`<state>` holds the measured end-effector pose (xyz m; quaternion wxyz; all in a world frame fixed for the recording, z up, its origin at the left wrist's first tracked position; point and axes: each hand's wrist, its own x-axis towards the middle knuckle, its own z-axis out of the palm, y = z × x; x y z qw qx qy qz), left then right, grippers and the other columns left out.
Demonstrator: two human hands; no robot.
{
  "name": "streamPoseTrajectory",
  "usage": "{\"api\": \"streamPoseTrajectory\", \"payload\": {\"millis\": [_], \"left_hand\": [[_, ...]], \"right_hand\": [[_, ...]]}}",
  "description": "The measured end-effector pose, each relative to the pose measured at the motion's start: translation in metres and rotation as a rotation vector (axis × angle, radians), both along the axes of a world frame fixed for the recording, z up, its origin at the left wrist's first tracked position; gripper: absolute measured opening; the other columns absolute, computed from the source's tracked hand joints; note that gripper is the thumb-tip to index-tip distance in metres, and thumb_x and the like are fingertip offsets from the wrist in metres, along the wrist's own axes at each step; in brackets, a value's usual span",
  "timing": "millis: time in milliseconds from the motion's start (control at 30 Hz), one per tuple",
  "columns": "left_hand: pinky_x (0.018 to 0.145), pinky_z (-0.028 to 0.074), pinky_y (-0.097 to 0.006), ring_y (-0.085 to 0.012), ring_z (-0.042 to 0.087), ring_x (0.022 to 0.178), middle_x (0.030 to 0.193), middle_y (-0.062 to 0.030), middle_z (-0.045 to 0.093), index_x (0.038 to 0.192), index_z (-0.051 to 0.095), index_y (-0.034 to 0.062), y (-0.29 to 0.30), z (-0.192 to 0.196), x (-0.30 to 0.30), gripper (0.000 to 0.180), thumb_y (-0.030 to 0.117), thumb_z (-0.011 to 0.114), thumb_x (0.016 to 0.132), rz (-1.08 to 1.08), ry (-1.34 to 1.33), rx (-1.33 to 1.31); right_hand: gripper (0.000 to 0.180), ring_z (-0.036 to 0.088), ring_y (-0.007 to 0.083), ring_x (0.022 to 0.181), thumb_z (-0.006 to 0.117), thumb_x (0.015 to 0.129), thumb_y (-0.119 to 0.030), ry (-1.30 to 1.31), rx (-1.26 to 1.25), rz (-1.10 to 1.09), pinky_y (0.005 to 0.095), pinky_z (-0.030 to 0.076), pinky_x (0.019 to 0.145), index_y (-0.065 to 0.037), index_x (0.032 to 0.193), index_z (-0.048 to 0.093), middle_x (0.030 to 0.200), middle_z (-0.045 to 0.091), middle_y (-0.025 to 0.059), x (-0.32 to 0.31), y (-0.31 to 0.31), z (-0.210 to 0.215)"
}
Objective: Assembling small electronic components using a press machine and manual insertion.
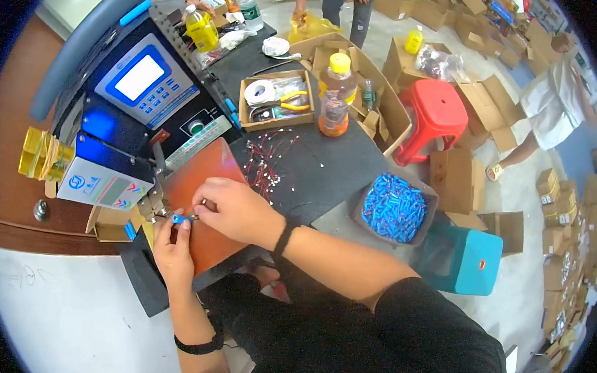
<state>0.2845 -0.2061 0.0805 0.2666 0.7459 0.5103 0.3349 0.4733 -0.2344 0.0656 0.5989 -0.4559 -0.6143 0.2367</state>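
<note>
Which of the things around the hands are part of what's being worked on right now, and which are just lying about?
In use:
- left hand and right hand, pinching a small blue piece
- machine by the orange mat
- box of blue pieces
- red wire bits

Lying about:
- orange drink bottle
- tray with tape and pliers
- red stool

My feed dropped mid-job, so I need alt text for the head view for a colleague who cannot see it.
Both hands meet at a small blue cylindrical part beside a bench machine: the left hand pinches it, and the right hand has its fingers on it over an orange mat. A tray of blue parts and a loose pile of red-wired components lie to the right.
</note>
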Motion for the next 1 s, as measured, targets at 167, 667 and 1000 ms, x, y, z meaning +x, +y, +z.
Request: {"api": "streamPoseTrajectory", "payload": {"millis": [167,667,1000], "left_hand": [[0.086,0.046,-0.031,-0.0198,0.059,0.094,0.103,-0.0096,0.062,0.109,0.068,-0.0024,0.000,0.000,0.000,0.022,0.006,0.067,0.088,-0.006,-0.059,0.048],[0.089,0.044,-0.031,-0.0218,0.058,0.094,0.103,-0.0116,0.060,0.111,0.066,-0.0053,-0.001,0.008,0.004,0.024,0.007,0.064,0.091,-0.058,-0.073,0.037],[0.091,0.044,-0.033,-0.0243,0.058,0.100,0.107,-0.0127,0.060,0.110,0.066,-0.0051,0.000,0.002,0.003,0.023,0.006,0.065,0.090,-0.075,-0.130,0.027]], "right_hand": [[0.011,0.060,0.0256,0.072,0.065,0.086,-0.012,0.024,-0.052,0.007,0.0360,0.049,0.066,-0.002,0.090,0.064,0.081,0.059,0.0121,0.000,0.001,0.003],[0.010,0.060,0.0215,0.073,0.066,0.086,-0.009,0.040,-0.084,0.035,0.0321,0.049,0.066,-0.001,0.090,0.064,0.083,0.062,0.0103,0.002,0.005,0.003],[0.007,0.057,0.0149,0.068,0.066,0.086,-0.007,0.057,-0.111,0.001,0.0288,0.047,0.062,-0.001,0.090,0.065,0.080,0.060,0.0072,0.006,0.003,0.002]]}}
